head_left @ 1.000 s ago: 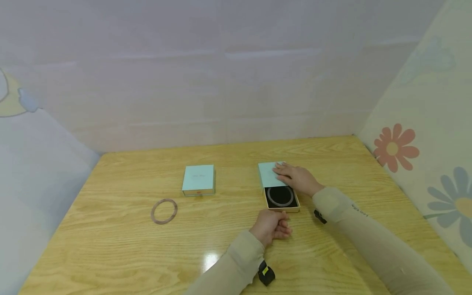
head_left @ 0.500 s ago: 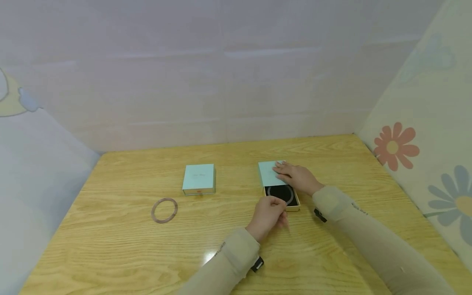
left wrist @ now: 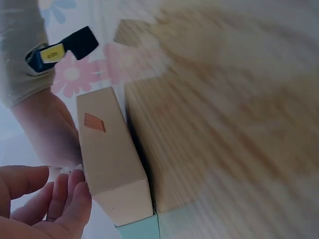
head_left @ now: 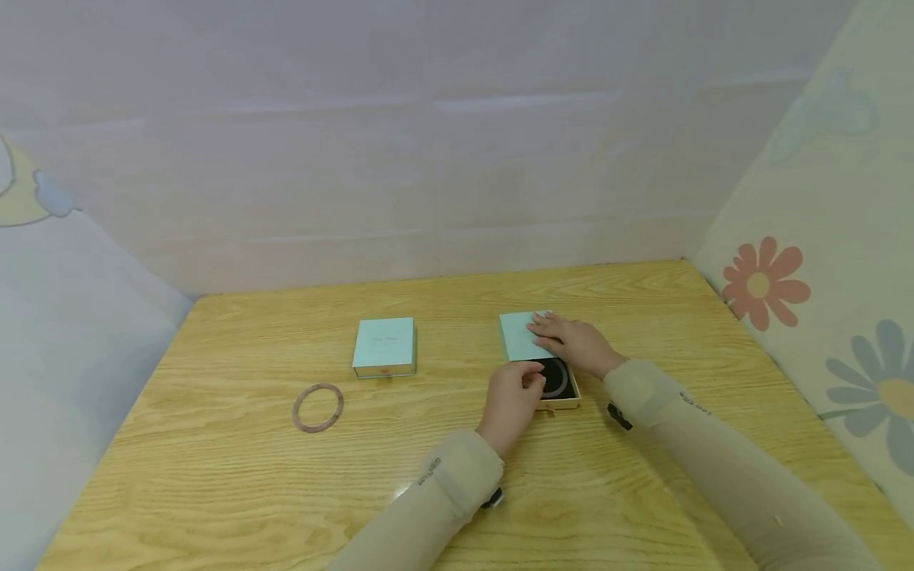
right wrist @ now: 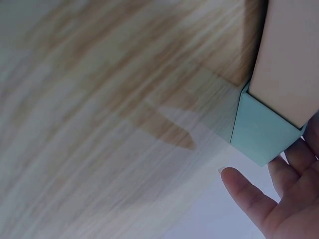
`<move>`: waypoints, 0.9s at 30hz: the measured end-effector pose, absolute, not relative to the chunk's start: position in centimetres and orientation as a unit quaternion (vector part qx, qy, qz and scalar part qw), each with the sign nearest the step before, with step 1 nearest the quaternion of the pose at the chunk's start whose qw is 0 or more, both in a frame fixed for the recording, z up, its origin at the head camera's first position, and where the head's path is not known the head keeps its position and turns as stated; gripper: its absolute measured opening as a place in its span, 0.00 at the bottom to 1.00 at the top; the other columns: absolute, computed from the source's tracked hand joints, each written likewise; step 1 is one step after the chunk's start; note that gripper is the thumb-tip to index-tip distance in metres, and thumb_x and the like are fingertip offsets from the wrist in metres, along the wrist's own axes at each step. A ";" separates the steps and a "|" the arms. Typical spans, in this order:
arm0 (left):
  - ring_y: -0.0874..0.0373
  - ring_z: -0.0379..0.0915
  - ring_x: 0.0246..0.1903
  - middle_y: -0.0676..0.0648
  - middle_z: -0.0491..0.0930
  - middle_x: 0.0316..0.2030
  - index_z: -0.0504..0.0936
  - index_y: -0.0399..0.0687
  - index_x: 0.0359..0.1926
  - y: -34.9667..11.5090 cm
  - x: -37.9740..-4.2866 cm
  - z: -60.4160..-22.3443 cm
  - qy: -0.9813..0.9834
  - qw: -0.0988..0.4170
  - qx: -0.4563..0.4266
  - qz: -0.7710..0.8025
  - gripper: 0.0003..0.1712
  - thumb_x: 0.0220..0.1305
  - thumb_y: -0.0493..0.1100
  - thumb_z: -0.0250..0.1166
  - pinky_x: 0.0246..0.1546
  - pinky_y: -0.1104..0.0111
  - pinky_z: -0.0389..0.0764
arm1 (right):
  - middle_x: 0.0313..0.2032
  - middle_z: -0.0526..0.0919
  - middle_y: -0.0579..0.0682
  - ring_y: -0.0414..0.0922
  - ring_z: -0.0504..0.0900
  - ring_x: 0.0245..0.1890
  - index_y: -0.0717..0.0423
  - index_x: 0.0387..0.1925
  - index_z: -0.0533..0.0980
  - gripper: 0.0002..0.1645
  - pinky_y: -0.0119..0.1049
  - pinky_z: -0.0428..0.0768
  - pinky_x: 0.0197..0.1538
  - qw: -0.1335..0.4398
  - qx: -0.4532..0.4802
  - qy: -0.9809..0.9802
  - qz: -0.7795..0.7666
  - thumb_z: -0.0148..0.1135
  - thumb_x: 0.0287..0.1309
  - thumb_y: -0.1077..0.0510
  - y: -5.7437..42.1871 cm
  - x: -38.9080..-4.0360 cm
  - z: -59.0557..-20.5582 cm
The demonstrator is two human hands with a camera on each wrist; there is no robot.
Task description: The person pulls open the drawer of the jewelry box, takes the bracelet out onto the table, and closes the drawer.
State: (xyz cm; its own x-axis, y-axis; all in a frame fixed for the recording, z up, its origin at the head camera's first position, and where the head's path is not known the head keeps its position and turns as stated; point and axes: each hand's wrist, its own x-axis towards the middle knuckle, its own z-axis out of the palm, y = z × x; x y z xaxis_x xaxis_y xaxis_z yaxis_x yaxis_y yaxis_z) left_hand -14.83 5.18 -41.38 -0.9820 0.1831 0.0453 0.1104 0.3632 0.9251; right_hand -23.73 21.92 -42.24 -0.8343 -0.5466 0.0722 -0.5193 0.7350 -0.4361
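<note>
A pale teal slide-out box (head_left: pixel 517 335) stands right of the table's middle, its cream drawer (head_left: pixel 562 404) pulled out toward the person. On the drawer's black lining lies a ring-shaped bangle (head_left: pixel 566 382), partly hidden by my left hand (head_left: pixel 512 396). That hand is over the drawer's left side, fingertips at the bangle; in the left wrist view its thumb and fingers (left wrist: pixel 76 204) stand apart beside the drawer wall. My right hand (head_left: pixel 577 345) rests on the box's teal top, fingers spread across it. The right wrist view shows its thumb held away from the teal sleeve (right wrist: pixel 266 129).
A second teal box (head_left: pixel 385 345), shut, stands left of the first. Nearer the person, a pinkish bangle (head_left: pixel 298 412) lies flat on the wooden table (head_left: pixel 214 476). Pale walls stand behind and at both sides, the right one with printed flowers (head_left: pixel 760 284).
My left hand has risen from the drawer's front edge and moved over the drawer to its left side. The right hand stays on the box top.
</note>
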 end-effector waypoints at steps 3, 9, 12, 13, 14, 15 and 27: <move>0.55 0.79 0.38 0.44 0.83 0.37 0.83 0.32 0.48 5.5 -15.1 -41.5 0.867 0.013 0.133 0.481 0.12 0.66 0.32 0.62 0.38 0.73 0.79 | 0.65 0.67 0.64 0.63 0.62 0.66 0.67 0.63 0.70 0.24 0.60 0.65 0.63 0.032 -0.285 0.931 -0.227 0.54 0.69 0.59 21.9 -23.7 -42.3; 0.52 0.76 0.49 0.42 0.81 0.46 0.83 0.35 0.50 5.9 -15.2 -41.5 0.907 0.027 0.181 0.380 0.13 0.67 0.34 0.62 0.49 0.69 0.78 | 0.65 0.67 0.64 0.62 0.63 0.66 0.66 0.63 0.70 0.24 0.59 0.65 0.63 0.036 -0.284 0.930 -0.229 0.54 0.70 0.58 21.8 -23.6 -42.3; 0.53 0.75 0.51 0.42 0.81 0.49 0.83 0.36 0.51 6.1 -15.3 -41.4 0.917 0.040 0.189 0.350 0.13 0.67 0.36 0.62 0.51 0.69 0.77 | 0.65 0.67 0.64 0.62 0.63 0.66 0.66 0.63 0.70 0.25 0.59 0.65 0.63 0.036 -0.284 0.931 -0.229 0.54 0.70 0.58 21.8 -23.6 -42.3; 0.53 0.76 0.51 0.43 0.81 0.49 0.83 0.36 0.51 6.2 -15.3 -41.4 0.920 0.042 0.190 0.341 0.13 0.67 0.36 0.62 0.50 0.70 0.77 | 0.65 0.67 0.64 0.62 0.62 0.67 0.66 0.63 0.70 0.25 0.59 0.65 0.64 0.036 -0.284 0.931 -0.227 0.54 0.70 0.58 21.9 -23.7 -42.4; 0.53 0.76 0.51 0.43 0.81 0.48 0.83 0.36 0.51 6.3 -15.4 -41.4 0.923 0.044 0.192 0.332 0.14 0.67 0.36 0.63 0.50 0.70 0.77 | 0.65 0.67 0.64 0.62 0.63 0.66 0.66 0.63 0.70 0.25 0.59 0.65 0.63 0.035 -0.284 0.931 -0.227 0.54 0.70 0.58 21.9 -23.7 -42.4; 0.54 0.76 0.50 0.43 0.81 0.48 0.83 0.37 0.51 6.4 -15.5 -41.4 0.926 0.044 0.192 0.322 0.14 0.67 0.37 0.63 0.49 0.71 0.78 | 0.65 0.67 0.64 0.62 0.63 0.66 0.66 0.63 0.70 0.25 0.59 0.65 0.63 0.033 -0.286 0.931 -0.226 0.54 0.70 0.58 21.9 -23.7 -42.4; 0.59 0.78 0.39 0.50 0.82 0.35 0.88 0.46 0.38 7.7 -16.3 -41.7 0.958 -0.004 0.249 0.140 0.08 0.64 0.44 0.67 0.45 0.75 0.77 | 0.66 0.66 0.63 0.62 0.61 0.67 0.66 0.63 0.70 0.25 0.59 0.63 0.64 0.037 -0.285 0.929 -0.235 0.53 0.71 0.57 22.1 -23.9 -42.6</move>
State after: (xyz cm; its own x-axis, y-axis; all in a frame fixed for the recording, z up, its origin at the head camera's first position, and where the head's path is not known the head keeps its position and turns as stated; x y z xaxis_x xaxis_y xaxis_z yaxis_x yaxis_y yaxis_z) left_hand -16.32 7.71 -41.65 -0.8762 0.4757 0.0778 0.4780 0.8368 0.2672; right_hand -23.93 22.08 -42.55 -0.8349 -0.5466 0.0644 -0.5115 0.7276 -0.4572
